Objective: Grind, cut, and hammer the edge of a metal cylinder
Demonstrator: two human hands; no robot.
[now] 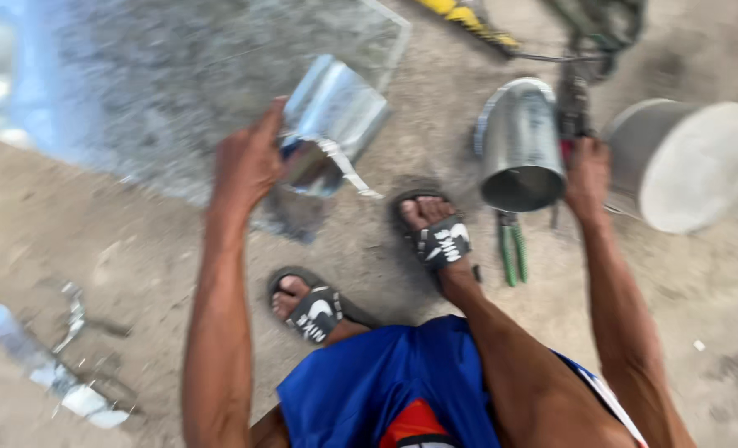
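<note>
My left hand (249, 162) grips a bent piece of shiny sheet metal (329, 120), with a thin curled metal strip (348, 170) hanging off its lower edge. My right hand (589, 174) is closed around the handle of a dark tool (574, 104) that reaches up beside a metal cylinder (520, 145) lying on the ground with its open end toward me. My two feet in black sandals (439, 236) stand on the dusty ground between the hands. The picture is blurred by motion.
A larger grey metal drum (688, 162) lies at the right. Green-handled snips (512, 249) lie on the ground below the cylinder. A big flat metal sheet (162, 91) covers the upper left. Metal offcuts (54, 365) lie at lower left.
</note>
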